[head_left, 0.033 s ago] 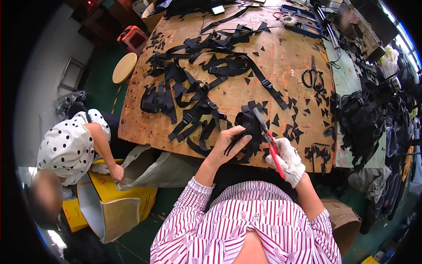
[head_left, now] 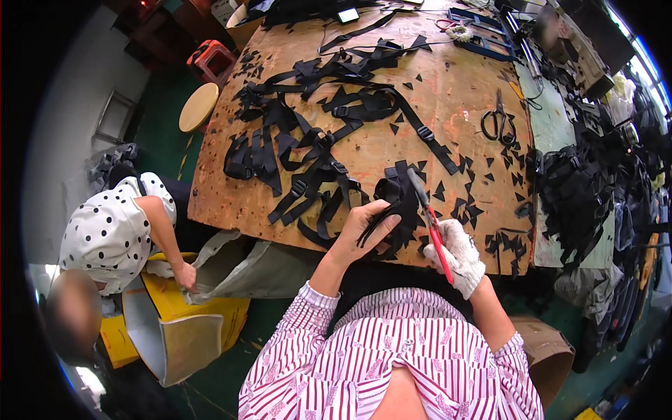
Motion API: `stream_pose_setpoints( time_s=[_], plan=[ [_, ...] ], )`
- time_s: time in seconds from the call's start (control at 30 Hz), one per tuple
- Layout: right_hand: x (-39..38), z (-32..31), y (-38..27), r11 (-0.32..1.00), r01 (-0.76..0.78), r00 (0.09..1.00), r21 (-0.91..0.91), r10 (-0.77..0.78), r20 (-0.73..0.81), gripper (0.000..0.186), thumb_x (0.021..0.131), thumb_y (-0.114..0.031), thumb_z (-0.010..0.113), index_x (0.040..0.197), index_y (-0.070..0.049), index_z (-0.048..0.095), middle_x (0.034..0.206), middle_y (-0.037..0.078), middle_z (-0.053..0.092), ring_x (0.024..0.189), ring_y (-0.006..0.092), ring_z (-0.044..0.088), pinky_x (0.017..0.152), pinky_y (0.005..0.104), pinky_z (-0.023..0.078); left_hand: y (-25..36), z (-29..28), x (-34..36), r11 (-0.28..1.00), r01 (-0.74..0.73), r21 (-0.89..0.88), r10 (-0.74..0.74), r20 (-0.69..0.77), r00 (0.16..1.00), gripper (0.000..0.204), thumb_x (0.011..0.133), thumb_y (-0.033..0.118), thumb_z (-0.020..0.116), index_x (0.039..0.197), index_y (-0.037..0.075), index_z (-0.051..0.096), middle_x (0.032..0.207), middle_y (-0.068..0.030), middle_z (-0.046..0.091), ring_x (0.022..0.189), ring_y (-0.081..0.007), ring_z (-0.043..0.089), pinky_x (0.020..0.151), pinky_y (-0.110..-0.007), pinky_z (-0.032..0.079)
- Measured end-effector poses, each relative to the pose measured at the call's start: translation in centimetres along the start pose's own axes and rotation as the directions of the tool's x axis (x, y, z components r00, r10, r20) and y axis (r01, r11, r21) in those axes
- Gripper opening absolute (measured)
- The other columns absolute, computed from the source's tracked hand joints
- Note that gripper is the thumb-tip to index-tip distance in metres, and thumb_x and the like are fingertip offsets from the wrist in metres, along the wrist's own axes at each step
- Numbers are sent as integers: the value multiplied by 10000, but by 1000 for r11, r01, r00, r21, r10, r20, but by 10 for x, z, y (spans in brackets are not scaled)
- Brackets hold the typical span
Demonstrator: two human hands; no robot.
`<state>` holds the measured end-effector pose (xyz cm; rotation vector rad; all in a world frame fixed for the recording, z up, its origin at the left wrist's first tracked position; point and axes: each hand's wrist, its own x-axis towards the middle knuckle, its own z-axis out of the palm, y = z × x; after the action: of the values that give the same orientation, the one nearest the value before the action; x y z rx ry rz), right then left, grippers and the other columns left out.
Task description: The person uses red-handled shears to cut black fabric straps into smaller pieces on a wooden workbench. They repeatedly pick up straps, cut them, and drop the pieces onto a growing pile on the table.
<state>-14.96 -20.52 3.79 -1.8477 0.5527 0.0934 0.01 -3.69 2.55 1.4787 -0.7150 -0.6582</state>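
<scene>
Near the front edge of the worktable [head_left: 364, 143], my bare left hand [head_left: 364, 227] is closed on a bundle of black webbing straps [head_left: 400, 199], its thumb and fingers pinching them. My right hand [head_left: 458, 255], in a white knit glove, grips red-handled shears [head_left: 435, 234]. Their long dark blades point away from me, along the right side of the bundle. Whether the blades touch the webbing I cannot tell. More black straps with buckles [head_left: 301, 185] lie tangled just beyond my left hand. Small black triangular offcuts [head_left: 465, 210] are scattered around and to the right of the shears.
Black-handled scissors [head_left: 498, 126] lie at the right of the table. A blue tray [head_left: 483, 31] sits at the far right. On the left, another person [head_left: 115, 231] bends over a grey sack [head_left: 245, 269] and a yellow box [head_left: 189, 308]. A round stool [head_left: 199, 107] stands beyond.
The shears' blades have shifted slightly to the right, away from the bundle. My left hand and the straps have barely moved.
</scene>
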Motion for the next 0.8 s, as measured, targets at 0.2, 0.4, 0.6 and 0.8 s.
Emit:
stream_pose_setpoints(
  time_s=[0.2,0.4,0.6,0.8],
  plan=[
    [4,6,-2,882,-129,975,454,197,-106,363,799,-71,634,1109,-55,445,764,-5,479,534,62,446,472,210,412,-18,-2,-7,998,10,-63,-24,-226,974,376,885,244,657,1150,-6,564,924,0,588,868,-56,522,754,-220,457],
    [-6,7,0,905,-89,982,417,149,-114,334,822,-90,648,1080,-53,440,795,9,478,549,65,465,458,210,425,-19,-15,-5,919,121,-375,-190,-151,970,567,888,364,625,1276,-27,493,1124,-76,595,984,-108,554,844,-244,452],
    [-11,9,-7,920,-66,989,386,110,-94,339,819,-78,648,1072,-51,424,762,17,483,534,72,472,458,215,421,-26,-15,-8,878,113,-465,-225,-192,955,555,877,350,642,1263,-23,501,1041,-61,632,933,-111,579,826,-251,465],
    [-11,13,-10,923,-48,994,381,83,-77,346,804,-71,654,1065,-56,427,767,20,492,521,77,473,459,215,413,-7,-6,-7,820,29,-571,-249,-311,917,443,901,303,617,1186,-16,505,893,-59,594,624,-109,558,597,-237,457]
  ],
)
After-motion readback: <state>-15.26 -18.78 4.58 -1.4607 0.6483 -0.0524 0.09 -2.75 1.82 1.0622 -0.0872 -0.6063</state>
